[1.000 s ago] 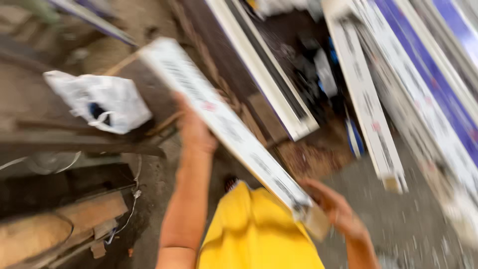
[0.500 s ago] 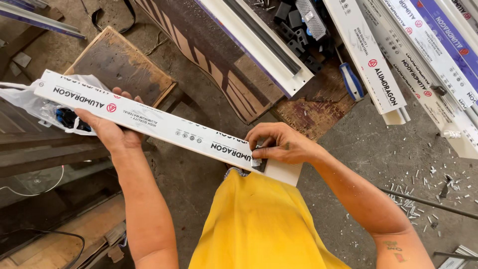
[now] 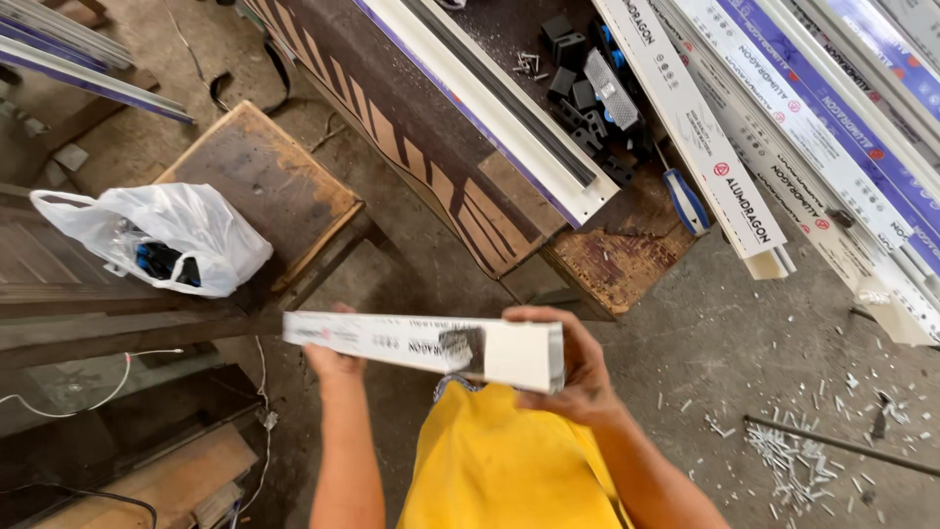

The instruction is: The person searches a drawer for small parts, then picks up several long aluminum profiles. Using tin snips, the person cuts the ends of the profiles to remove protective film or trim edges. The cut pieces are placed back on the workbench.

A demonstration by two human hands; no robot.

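I hold a short white aluminium profile level in front of my yellow shirt. My left hand grips it from behind near its left end, mostly hidden by the piece. My right hand wraps around its right end, fingers over the top and thumb below. A torn patch in the protective film shows near the right end.
A worn workbench ahead carries long white profiles, black plastic fittings and a blue-handled tool. A white plastic bag lies beside a wooden stool at left. Metal shavings litter the concrete floor at right.
The profile has swung from a diagonal stretch to level and end-on toward me, looking much shorter. My hands have come closer together, and my right hand now covers the right end.
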